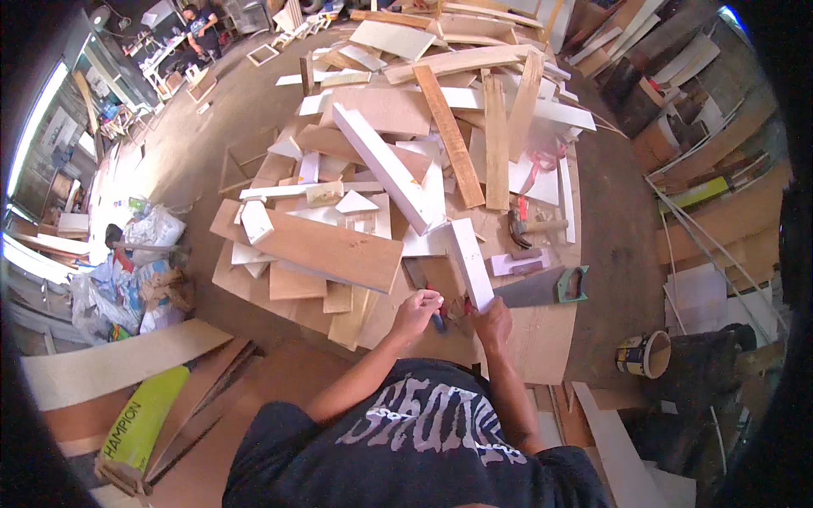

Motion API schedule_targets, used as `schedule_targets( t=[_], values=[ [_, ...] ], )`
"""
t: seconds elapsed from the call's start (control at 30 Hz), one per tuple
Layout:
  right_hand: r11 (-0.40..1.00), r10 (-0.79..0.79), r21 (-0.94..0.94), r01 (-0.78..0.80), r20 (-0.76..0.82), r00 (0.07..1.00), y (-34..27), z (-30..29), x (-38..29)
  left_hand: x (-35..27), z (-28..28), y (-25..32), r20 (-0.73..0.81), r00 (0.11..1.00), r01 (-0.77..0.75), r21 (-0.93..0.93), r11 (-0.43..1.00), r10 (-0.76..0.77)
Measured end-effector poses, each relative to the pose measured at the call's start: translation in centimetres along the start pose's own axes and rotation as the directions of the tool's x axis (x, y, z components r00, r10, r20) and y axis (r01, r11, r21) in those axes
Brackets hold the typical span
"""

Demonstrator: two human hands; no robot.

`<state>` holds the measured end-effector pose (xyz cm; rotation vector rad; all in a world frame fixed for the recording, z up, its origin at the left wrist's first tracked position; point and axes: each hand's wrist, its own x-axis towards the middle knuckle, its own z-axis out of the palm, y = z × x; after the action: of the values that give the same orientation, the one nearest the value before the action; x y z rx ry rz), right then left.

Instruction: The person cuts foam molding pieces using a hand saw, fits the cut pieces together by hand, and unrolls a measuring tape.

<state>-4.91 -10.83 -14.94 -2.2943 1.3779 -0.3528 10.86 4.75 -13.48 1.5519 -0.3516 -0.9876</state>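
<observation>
My right hand (491, 320) grips the near end of a white-faced wooden block (471, 261), which points away from me over the worktable. My left hand (419, 312) is raised just left of it, its fingertips pinched together around something small and pale that I cannot make out. A handsaw (530, 289) with a green-edged handle lies right of the block. Beyond the saw rest a claw hammer (537, 225) and a pale purple piece (519, 261) with dark parts on it. A blue-handled tool (438, 322) lies between my hands, partly hidden.
Wood offcuts and boards are heaped over the table, among them a wide brown board (317, 244) and a long white beam (381, 168). A bucket (643, 354) stands at right, plastic bags (149, 254) at left. A person (201, 32) sits far back left.
</observation>
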Motion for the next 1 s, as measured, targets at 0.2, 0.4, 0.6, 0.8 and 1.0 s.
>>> schedule_targets(
  t=[0.2, 0.4, 0.6, 0.8, 1.0],
  values=[
    [0.994, 0.101, -0.031, -0.102, -0.01, 0.995, -1.2, 2.4, -0.4, 0.7, -2.1, -0.4, 0.007, 0.998, -0.057, 0.018, 0.998, 0.057],
    [0.997, -0.051, -0.061, 0.05, -0.013, 0.999, 0.0, 2.8, -0.3, -0.2, -1.9, -0.4, 0.023, 1.0, 0.003, 0.088, 0.996, -0.005],
    [0.987, -0.156, -0.045, 0.151, -0.144, 0.977, -1.9, 1.7, -0.7, -1.3, -1.3, -1.2, -0.075, 0.995, -0.051, 0.183, 0.982, 0.066],
    [0.919, -0.295, 0.293, 0.265, 0.062, 0.954, -5.1, -2.4, -1.9, -4.7, -1.6, 1.2, -0.122, 0.984, -0.133, -0.038, 0.99, 0.127],
    [0.758, -0.468, 0.551, 0.348, 0.089, 0.879, -6.7, -1.3, -2.8, -8.6, -3.4, 4.3, -0.345, 0.932, -0.159, -0.117, 0.98, 0.11]
  ],
)
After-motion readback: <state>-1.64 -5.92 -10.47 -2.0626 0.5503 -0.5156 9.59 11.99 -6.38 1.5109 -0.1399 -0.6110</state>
